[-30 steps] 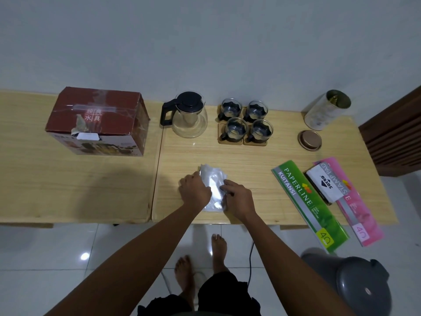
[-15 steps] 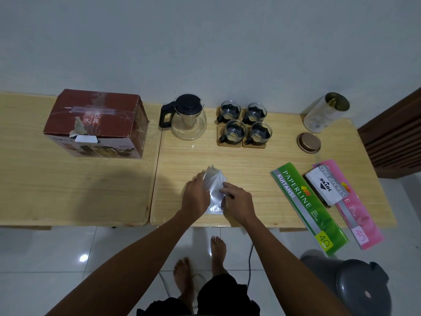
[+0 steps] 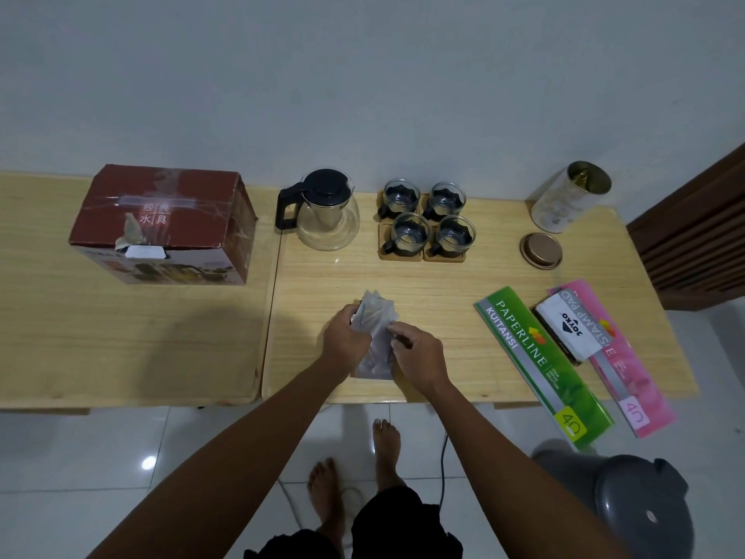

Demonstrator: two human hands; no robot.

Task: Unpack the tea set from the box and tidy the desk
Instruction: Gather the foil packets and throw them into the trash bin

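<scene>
A clear plastic wrapper [image 3: 377,316] lies near the front edge of the wooden desk [image 3: 443,284], its far end lifted and crumpled. My left hand [image 3: 346,336] pinches its left side and my right hand [image 3: 417,355] grips its right side. Behind them stand a glass teapot [image 3: 326,215] with a black lid and handle, and several glass cups [image 3: 427,221] on wooden coasters. The dark red tea set box [image 3: 161,223] sits shut on the left table.
A metal tin [image 3: 570,197] stands at the back right with its round lid [image 3: 541,250] beside it. A green receipt book [image 3: 536,361], a stamp pad box [image 3: 572,330] and a pink book [image 3: 625,369] lie at the right. A grey bin [image 3: 641,514] is on the floor.
The wrapper lay flat under both hands a second ago; now its far end is raised and bunched as my hands gather it. Nothing else on the desk moved.
</scene>
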